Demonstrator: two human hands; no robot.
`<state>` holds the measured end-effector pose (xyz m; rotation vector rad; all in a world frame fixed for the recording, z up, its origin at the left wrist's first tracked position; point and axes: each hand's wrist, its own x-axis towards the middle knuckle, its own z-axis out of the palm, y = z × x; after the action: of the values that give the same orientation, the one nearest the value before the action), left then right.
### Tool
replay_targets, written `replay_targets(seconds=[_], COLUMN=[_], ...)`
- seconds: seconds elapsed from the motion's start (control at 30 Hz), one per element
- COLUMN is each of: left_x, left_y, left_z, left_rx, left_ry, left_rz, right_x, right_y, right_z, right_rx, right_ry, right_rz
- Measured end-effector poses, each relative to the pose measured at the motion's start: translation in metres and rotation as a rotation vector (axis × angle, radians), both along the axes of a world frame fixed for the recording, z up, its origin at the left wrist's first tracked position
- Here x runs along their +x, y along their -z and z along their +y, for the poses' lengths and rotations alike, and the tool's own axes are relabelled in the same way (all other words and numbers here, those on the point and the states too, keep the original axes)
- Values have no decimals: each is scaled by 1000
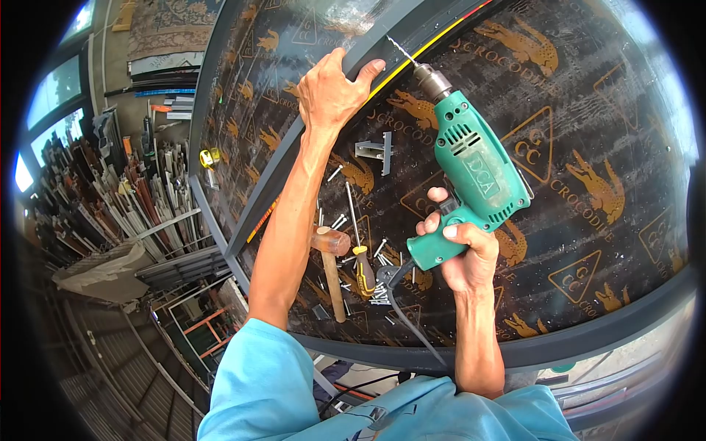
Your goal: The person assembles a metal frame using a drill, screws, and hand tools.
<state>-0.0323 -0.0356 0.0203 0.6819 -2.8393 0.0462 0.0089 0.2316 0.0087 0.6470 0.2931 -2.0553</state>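
My right hand (471,253) grips a green corded power drill (478,165) by its handle, fingers at the trigger. The drill's long bit (401,51) points up and left, its tip close to a dark grey metal profile (287,151). My left hand (334,92) is wrapped over that profile, thumb on its right side. A yellow and red strip (401,67) runs along the profile. Below the drill lie a yellow-handled screwdriver (363,273), a mallet (332,242) with a wooden handle and several loose screws (381,294). A small metal bracket (384,153) rests nearby.
The board (559,220) under the work has a printed crocodile pattern and a raised grey edge (507,356). A yellow tape measure (209,157) lies at the left. Many upright profile offcuts (147,187) stand beyond. The drill's cable (412,323) trails toward me.
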Motion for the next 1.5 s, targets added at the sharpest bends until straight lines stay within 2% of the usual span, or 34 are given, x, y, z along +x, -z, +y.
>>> replay_targets(seconds=[0.23,0.37,0.53,0.9,0.97,1.03,1.23,1.5], left_x=[-1,0,1,1,1,1,-1,1], left_y=[-4,2,1,0,4,4,-3,-2], left_z=[5,1,1,1,-1,-2,3,4], left_rx=[19,-13,-7,25,-4,3,18,9], left_ry=[-40,18,19,-19,51,26,-24,-34], left_rz=[-52,40,27,-14,102,71,-7,-7], right_x=[6,3,1,-2,-6,-7,1,0], right_y=[-3,-6,-11,6,4,-1,-3,-18], right_z=[-4,-3,-3,1,2,3,-3,-4], right_rx=[-71,-5,17,-119,-115,-40,-49,93], right_ry=[63,15,-3,18,16,-22,-12,12], right_rz=[-86,-33,1,-145,-131,-53,-73,-13])
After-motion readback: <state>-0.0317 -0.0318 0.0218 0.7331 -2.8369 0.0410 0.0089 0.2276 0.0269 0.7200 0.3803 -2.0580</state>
